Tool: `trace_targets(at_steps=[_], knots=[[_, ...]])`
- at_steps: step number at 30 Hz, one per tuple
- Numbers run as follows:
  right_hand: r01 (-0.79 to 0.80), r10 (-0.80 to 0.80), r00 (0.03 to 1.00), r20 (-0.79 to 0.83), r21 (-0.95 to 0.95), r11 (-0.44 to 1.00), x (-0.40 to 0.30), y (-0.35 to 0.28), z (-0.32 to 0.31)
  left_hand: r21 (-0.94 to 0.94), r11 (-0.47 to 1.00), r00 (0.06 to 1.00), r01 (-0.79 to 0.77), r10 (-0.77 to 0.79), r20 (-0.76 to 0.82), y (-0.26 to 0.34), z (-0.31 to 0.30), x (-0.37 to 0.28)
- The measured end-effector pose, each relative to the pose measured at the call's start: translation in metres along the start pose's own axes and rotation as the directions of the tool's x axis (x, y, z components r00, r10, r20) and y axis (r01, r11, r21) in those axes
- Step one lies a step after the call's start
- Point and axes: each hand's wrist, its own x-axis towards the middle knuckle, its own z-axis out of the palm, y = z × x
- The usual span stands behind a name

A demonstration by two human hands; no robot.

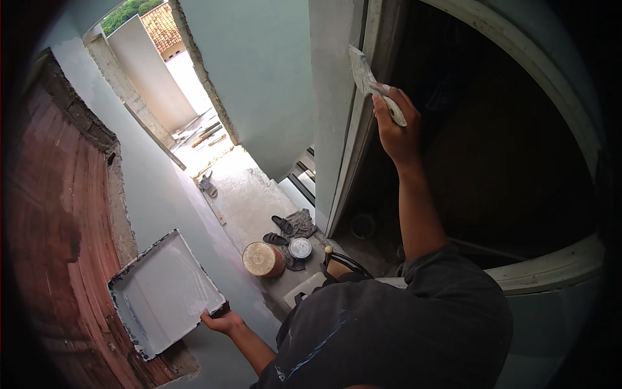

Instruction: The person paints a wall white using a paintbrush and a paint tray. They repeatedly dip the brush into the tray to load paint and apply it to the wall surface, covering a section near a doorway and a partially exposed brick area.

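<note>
My right hand (399, 116) grips the pale handle of a paintbrush (363, 75), its wide bristles against the narrow grey wall strip (335, 87) beside a door frame (362, 126). The bristles are coated with whitish paint. On the other side, my left hand (224, 321) holds a paint tray (167, 294) by its near corner, the thumb over the rim. Whitish paint coats the tray's inside and dark flecks mark its edges. The fingers beneath the tray are mostly hidden.
A lidded bucket (262, 259), a small can (300, 248), black sandals (282, 224) and a crumpled cloth (302, 222) lie on the concrete floor. More footwear (208, 185) is near the left wall. A dark doorway opens at right; stair-like slats (302, 182) show beyond the wall.
</note>
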Motion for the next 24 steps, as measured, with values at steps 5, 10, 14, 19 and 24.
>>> trace_targets(at_steps=[5, 10, 14, 19, 24], knots=[[-0.065, 0.066, 0.997, -0.031, 0.050, 0.997, -0.010, 0.008, -0.004, 0.027, 1.000, 1.000, 0.002, -0.002, -0.003, 0.001, 0.004, -0.006], [-0.139, 0.140, 0.990, 0.005, 0.100, 0.985, -0.019, 0.001, -0.009, 0.014, 1.000, 0.999, -0.001, 0.000, 0.049, 0.004, 0.015, -0.016], [-0.166, 0.163, 0.986, 0.034, 0.077, 0.983, -0.018, -0.012, -0.005, 0.006, 1.000, 0.997, -0.010, 0.009, 0.080, 0.004, 0.017, -0.023], [-0.156, 0.155, 0.988, 0.017, 0.083, 0.984, -0.018, -0.030, 0.000, -0.012, 1.000, 0.992, -0.014, 0.016, 0.128, 0.004, 0.016, -0.026], [-0.151, 0.153, 0.988, -0.020, 0.103, 0.983, -0.021, -0.041, -0.001, -0.020, 1.000, 0.975, 0.008, -0.004, 0.221, 0.009, 0.006, -0.020]])
